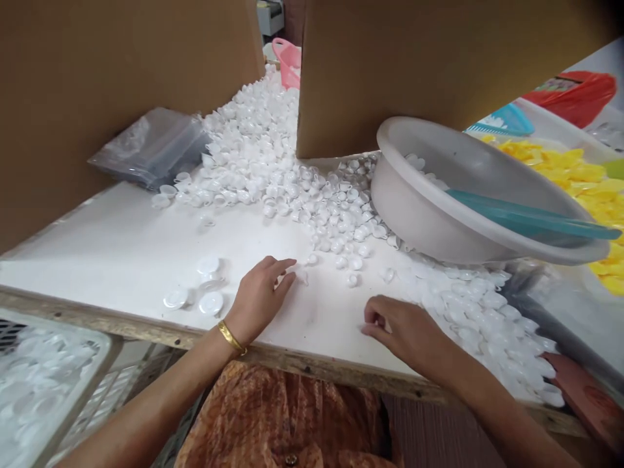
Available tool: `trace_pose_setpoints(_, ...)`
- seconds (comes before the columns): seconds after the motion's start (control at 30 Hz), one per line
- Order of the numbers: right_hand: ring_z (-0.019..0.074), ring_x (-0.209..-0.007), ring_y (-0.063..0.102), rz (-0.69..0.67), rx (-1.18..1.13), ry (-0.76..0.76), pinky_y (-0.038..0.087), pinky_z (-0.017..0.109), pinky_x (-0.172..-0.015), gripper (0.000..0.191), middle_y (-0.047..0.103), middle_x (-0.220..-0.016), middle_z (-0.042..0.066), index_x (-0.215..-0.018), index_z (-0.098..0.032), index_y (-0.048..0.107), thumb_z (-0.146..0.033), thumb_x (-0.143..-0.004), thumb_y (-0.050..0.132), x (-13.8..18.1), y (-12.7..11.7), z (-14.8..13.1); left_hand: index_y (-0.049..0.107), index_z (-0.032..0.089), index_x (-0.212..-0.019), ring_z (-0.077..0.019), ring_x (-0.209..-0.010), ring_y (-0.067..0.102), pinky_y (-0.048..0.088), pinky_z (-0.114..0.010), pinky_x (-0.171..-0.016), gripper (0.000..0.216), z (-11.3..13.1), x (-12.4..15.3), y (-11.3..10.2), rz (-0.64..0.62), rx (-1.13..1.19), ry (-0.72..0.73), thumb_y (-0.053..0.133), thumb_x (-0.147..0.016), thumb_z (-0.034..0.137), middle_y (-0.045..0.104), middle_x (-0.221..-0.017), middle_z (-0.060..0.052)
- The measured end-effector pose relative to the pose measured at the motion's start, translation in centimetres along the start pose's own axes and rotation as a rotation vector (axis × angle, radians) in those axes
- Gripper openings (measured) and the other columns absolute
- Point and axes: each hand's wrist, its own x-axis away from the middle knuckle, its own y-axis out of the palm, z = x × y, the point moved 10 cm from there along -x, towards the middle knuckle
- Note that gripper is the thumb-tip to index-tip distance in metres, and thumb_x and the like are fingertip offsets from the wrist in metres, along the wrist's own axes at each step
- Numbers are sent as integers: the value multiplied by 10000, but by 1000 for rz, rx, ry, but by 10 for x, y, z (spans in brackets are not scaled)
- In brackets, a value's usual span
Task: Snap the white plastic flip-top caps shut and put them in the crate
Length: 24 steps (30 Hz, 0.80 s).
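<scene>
My left hand (258,296) rests on the white table (121,253), fingers curled and pinched on a small white plastic piece (298,273). Near the front edge my right hand (402,328) lies with fingers curled; what they hold, if anything, is hidden. A big heap of tiny white plastic cups (263,156) spreads across the back and middle of the table. A few white round saucers (207,286) lie left of my left hand, and a pile of more saucers (482,318) lies right of my right hand.
A tilted grey basin (439,208) with a teal scoop (526,221) sits at right. Cardboard walls (97,78) stand behind. A clear plastic bag (151,146), a pink basket (287,62), yellow pieces (585,175) and a white crate (43,377) at lower left surround the work area.
</scene>
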Motion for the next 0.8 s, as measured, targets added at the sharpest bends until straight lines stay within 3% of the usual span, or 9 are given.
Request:
trace_pose_setpoints(0.13,118,-698,568,403,-28,-294,437,222,-592,83,601,-785,24,-776,-181,532,-194,-856,516,-23,-17,-57,655,147,-929,-121,-561,508,411,-247,-531,424,-4,20,28,-249,542,-219,369,-863,454,567,-654,-18)
trace_pose_setpoints(0.2,134,-773,588,480,31,-443,469,230,-641,97,612,-854,61,-788,-158,548,-132,-859,487,-27,-8,-80,647,127,-909,-91,-505,462,387,-219,-485,370,-4,27,42,-320,815,-306,452,-827,431,524,-594,10)
trace_pose_setpoints(0.27,141,-835,596,482,51,-494,491,238,-708,105,612,-929,87,-833,-140,566,-111,-863,470,-34,4,-85,637,118,-916,-71,-498,445,380,-198,-491,277,-12,26,44,-277,952,-371,553,-770,338,504,-566,33)
trace_pose_setpoints(0.47,153,-946,597,475,9,-445,514,271,-826,188,616,-1015,95,-1022,-140,581,-156,-889,449,-51,14,-63,608,111,-910,-61,-447,456,393,-198,-499,221,-35,2,34,-64,870,-437,586,-704,188,518,-517,51)
trace_pose_setpoints(0.8,167,-962,595,475,65,-453,525,287,-845,256,624,-1041,110,-1093,-108,588,-138,-894,429,-59,27,-64,588,144,-851,-73,-431,480,412,-213,-484,157,-47,-5,45,-59,782,-404,568,-709,208,529,-533,55)
